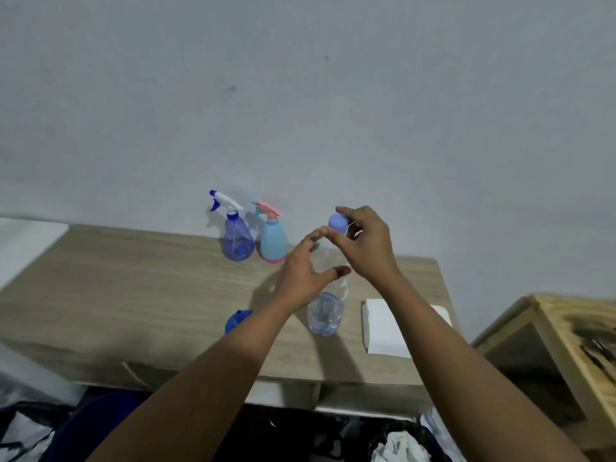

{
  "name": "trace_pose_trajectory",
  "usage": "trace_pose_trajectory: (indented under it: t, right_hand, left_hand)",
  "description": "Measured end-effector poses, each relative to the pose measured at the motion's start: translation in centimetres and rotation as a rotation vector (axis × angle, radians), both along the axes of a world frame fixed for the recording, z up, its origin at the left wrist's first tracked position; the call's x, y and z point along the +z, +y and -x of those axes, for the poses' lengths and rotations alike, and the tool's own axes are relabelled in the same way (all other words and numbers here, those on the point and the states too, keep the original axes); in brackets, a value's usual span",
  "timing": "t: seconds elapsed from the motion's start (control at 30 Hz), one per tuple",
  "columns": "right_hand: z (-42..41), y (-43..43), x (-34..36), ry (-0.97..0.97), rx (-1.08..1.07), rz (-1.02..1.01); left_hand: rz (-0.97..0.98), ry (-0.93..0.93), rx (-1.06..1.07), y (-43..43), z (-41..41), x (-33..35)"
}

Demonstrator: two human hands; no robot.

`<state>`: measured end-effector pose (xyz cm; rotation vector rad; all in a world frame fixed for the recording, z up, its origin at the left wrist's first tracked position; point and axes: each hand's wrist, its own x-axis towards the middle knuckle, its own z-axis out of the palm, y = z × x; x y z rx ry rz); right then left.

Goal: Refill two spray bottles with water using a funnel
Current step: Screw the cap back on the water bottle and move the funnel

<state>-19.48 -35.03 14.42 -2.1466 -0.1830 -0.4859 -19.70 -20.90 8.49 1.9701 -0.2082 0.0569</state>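
A clear plastic water bottle (326,311) stands on the wooden table (133,285), water in its lower part. My left hand (306,271) wraps around its upper body. My right hand (363,245) pinches its lilac-blue cap (336,223) at the top. Two spray bottles stand at the back by the wall: a translucent blue one (236,240) with a white and blue trigger, and a light blue one (273,241) with a pink trigger and pink base. A blue funnel (237,321) lies on the table, partly hidden behind my left forearm.
A folded white paper towel (383,325) lies to the right of the water bottle. A wooden crate-like shelf (550,345) stands at the right. Clothes and a dark blue object lie below the table's front edge. A white surface sits at far left.
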Motion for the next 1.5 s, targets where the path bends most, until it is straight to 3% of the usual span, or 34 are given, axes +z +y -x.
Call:
trace_pose_trajectory:
  t: [0.13, 0.27, 0.43, 0.57, 1.03, 1.23, 1.33, 1.5]
  right_hand:
    - [1.4, 0.2, -3.7, -0.001, -0.093, -0.191]
    - [3.3, 0.4, -9.8, 0.187, -0.100, -0.243]
    - [4.6, 1.8, -16.1, 0.369, -0.151, -0.280]
    - [4.5, 2.7, -17.5, 0.349, -0.212, -0.310]
    - [3.5, 3.5, -18.7, 0.348, -0.306, -0.321]
    - [-1.9, 2.4, -16.8, 0.277, -0.286, -0.360]
    - [-5.9, 1.6, -16.3, 0.240, -0.285, -0.383]
    - [-11.7, 0.1, -17.5, 0.212, -0.276, -0.386]
  left_hand:
    - [-0.082, 0.007, -0.026, 2.7, 0.5, -1.2]
    - [-0.279, 0.006, 0.203, 8.8, 1.6, -5.4]
    - [-0.480, 0.271, 0.317, 13.8, 3.3, -10.8]
    - [-0.562, 0.419, 0.306, 14.9, 3.5, -13.0]
    - [-0.559, 0.287, 0.250, 15.2, 1.8, -14.9]
    - [-0.532, 0.074, 0.170, 10.1, -6.3, -13.2]
    - [-0.472, 0.096, 0.106, 6.9, -10.6, -12.0]
    - [-0.533, 0.124, 0.100, 4.5, -16.0, -14.2]
